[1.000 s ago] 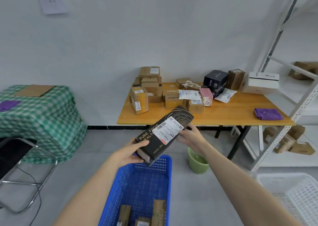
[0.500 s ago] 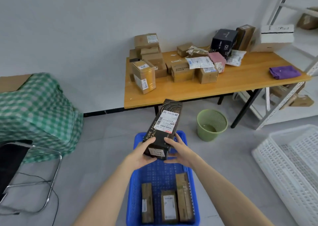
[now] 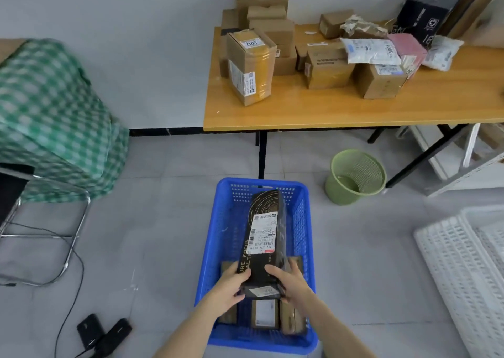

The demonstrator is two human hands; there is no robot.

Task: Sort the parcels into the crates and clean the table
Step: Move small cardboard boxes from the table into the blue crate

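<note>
Both the left hand (image 3: 230, 285) and right hand (image 3: 290, 281) clasp the long black cardboard parcel (image 3: 266, 237) over the blue plastic crate (image 3: 218, 237); released tilted, it could land askew on the brown boxes (image 3: 264, 314) at the crate's near end.

A plain pale wall (image 3: 122, 43) meets a grey tiled floor (image 3: 163, 235) along a black skirting strip (image 3: 163, 131). At the left a green-and-white checked cloth (image 3: 49, 117) drapes a bulky shape, with a chrome tube frame (image 3: 77, 232) in front of it and a black cable (image 3: 73, 289) trailing across the tiles. The orange wooden tabletop (image 3: 341, 114) stands on black legs against the wall. A green mesh wastebasket (image 3: 354, 177) sits on the floor near it.
</note>
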